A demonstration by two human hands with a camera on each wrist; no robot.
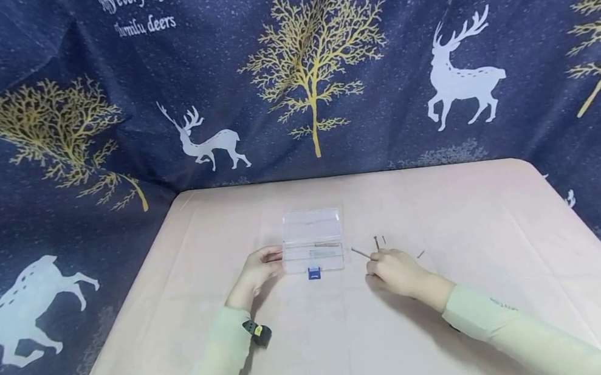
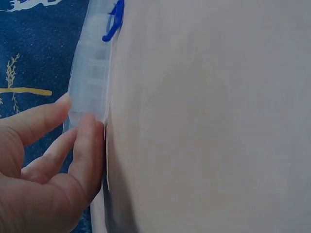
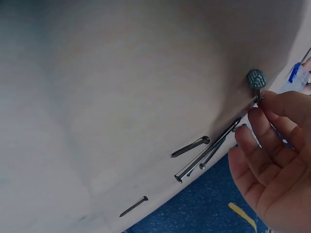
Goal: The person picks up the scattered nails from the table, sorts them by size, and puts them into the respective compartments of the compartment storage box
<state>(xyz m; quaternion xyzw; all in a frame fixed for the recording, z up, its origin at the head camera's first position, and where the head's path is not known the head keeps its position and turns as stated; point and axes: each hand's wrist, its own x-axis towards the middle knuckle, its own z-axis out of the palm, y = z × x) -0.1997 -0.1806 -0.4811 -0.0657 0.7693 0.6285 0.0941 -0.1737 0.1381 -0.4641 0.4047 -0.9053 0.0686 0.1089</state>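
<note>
A clear plastic box (image 1: 311, 232) lies with its lid raised at the back and a blue latch (image 1: 314, 273) at the front. Thin nails (image 1: 326, 244) lie inside it. My left hand (image 1: 257, 271) holds the box by its left end, thumb and fingertips against the plastic in the left wrist view. To the right of the box, my right hand (image 1: 397, 272) pinches a nail (image 1: 361, 253) between thumb and index finger. Its round, patterned head (image 3: 256, 78) faces the right wrist camera. Below those fingers lie several loose nails (image 3: 190, 146) of different lengths.
A pale pink cloth covers the table (image 1: 306, 346). Behind and beside it hangs a dark blue curtain (image 1: 369, 113) with deer and trees. One short nail (image 3: 133, 206) lies apart from the others. A black strapped device (image 1: 259, 332) sits on the left wrist.
</note>
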